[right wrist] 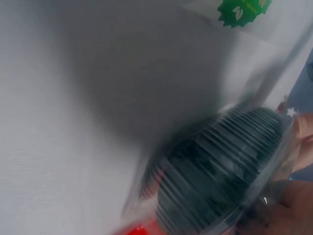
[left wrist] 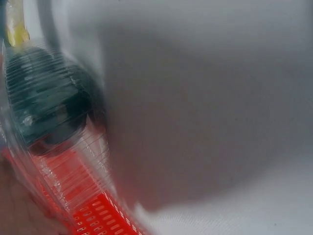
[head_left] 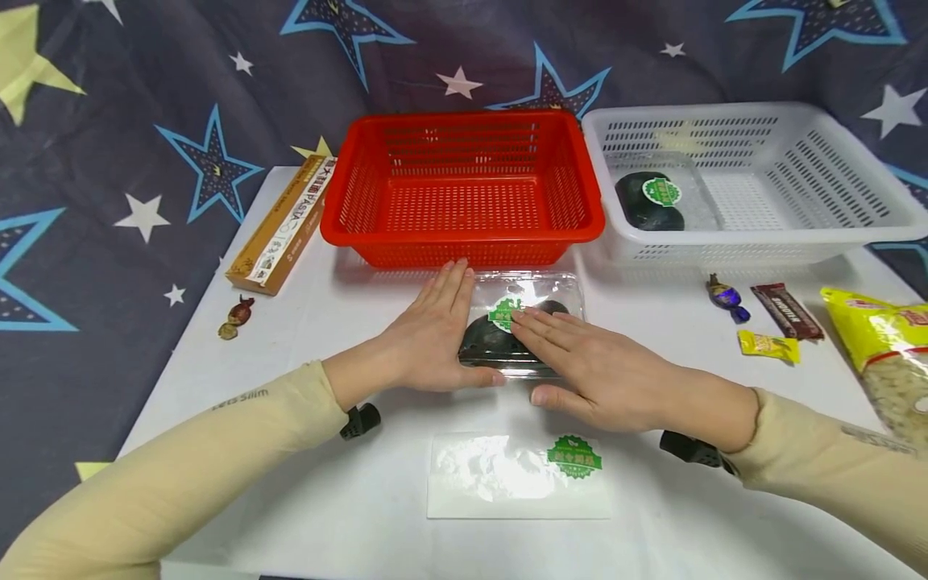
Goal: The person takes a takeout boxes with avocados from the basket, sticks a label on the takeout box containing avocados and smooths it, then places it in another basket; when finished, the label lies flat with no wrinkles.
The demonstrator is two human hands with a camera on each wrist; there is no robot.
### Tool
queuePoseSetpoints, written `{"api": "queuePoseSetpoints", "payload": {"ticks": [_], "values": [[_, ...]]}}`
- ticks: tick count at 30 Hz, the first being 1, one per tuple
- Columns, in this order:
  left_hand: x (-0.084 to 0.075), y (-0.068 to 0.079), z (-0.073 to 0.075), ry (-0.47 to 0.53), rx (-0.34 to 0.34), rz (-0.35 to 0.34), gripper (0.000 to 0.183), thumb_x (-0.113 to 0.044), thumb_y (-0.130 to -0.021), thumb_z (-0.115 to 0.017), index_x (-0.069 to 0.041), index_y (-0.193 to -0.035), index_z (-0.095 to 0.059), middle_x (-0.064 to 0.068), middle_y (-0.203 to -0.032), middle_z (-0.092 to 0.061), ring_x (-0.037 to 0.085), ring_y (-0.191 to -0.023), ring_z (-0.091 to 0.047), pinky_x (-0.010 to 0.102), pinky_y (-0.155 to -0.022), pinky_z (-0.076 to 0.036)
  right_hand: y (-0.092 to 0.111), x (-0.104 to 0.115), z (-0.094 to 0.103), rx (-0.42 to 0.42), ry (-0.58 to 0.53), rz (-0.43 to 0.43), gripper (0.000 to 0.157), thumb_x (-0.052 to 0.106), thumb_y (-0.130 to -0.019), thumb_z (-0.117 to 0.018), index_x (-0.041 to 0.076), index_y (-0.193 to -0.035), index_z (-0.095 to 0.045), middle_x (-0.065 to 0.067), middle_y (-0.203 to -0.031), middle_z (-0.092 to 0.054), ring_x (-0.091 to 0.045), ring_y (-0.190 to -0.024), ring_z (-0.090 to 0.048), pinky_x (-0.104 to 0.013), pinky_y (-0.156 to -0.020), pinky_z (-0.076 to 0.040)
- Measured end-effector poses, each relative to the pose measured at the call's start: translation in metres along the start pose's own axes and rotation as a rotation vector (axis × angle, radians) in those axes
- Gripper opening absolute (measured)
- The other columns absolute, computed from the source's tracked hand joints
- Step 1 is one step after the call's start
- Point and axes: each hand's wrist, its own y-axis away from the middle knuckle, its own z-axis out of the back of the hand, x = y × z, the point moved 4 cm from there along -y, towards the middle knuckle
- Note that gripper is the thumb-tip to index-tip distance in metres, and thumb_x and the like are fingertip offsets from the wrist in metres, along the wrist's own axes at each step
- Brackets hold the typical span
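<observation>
A clear plastic box [head_left: 525, 370] lies on the table in front of the red basket, with dark green, rounded items [head_left: 487, 342] inside. On its lid sits a green and white round sticker [head_left: 503, 313]. My left hand [head_left: 431, 334] lies along the box's left side, fingers straight and pointing away, thumb at the front edge. My right hand [head_left: 605, 370] reaches over from the right, its straight fingers flat on the lid and at the sticker's edge. In the left wrist view the ribbed box side [left wrist: 49, 98] shows dark green items behind it.
Near the front lies a white backing sheet [head_left: 500, 491] with one green sticker [head_left: 574, 457]. Behind stand a red basket [head_left: 464, 256] and a white basket [head_left: 768, 236] holding another such box. A pasta box [head_left: 283, 225], wrapped candies [head_left: 727, 298] and a yellow bag [head_left: 888, 362] lie around.
</observation>
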Motion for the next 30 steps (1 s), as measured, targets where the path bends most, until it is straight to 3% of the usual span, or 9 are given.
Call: {"api": "queuePoseSetpoints", "payload": {"ticks": [7,15,24,30], "values": [[0.001,0.001,0.001,-0.011,-0.001,-0.017,0.124,-0.080,-0.076,-0.047,0.006,-0.149,0.004,0.022,-0.156,0.012,0.032,-0.144,0.011,0.041,-0.116,-0.001,-0.020,0.003,-0.001,0.050,-0.018,-0.014,0.073,0.054,-0.099,-0.035,0.002,-0.150,-0.024,-0.009,-0.157,-0.020,-0.025,-0.144,-0.017,-0.045,-0.114,-0.019],[0.002,0.000,0.000,-0.019,0.004,-0.014,0.122,-0.079,-0.077,-0.046,0.006,-0.149,0.004,0.022,-0.156,0.012,0.033,-0.144,0.012,0.041,-0.116,0.001,-0.038,0.007,-0.001,0.126,-0.064,-0.117,0.077,0.058,-0.098,-0.027,0.003,-0.151,-0.020,-0.011,-0.158,-0.015,-0.024,-0.145,-0.010,-0.043,-0.116,-0.014],[0.001,0.000,0.001,-0.030,0.003,-0.016,0.122,-0.074,-0.077,-0.053,0.007,-0.149,0.004,0.023,-0.155,0.014,0.035,-0.143,0.011,0.044,-0.116,-0.002,-0.043,0.024,-0.008,0.120,-0.063,-0.253,0.088,0.067,-0.094,-0.018,-0.002,-0.149,-0.019,-0.015,-0.157,-0.012,-0.028,-0.145,-0.005,-0.045,-0.115,-0.013],[0.000,0.000,0.001,-0.036,-0.002,-0.014,0.122,-0.076,-0.077,-0.051,0.007,-0.149,0.003,0.023,-0.156,0.010,0.034,-0.144,0.010,0.044,-0.116,-0.002,-0.044,0.028,-0.012,0.095,-0.003,-0.247,0.089,0.067,-0.095,-0.020,-0.004,-0.149,-0.019,-0.019,-0.156,-0.013,-0.031,-0.145,-0.007,-0.047,-0.115,-0.015]]}}
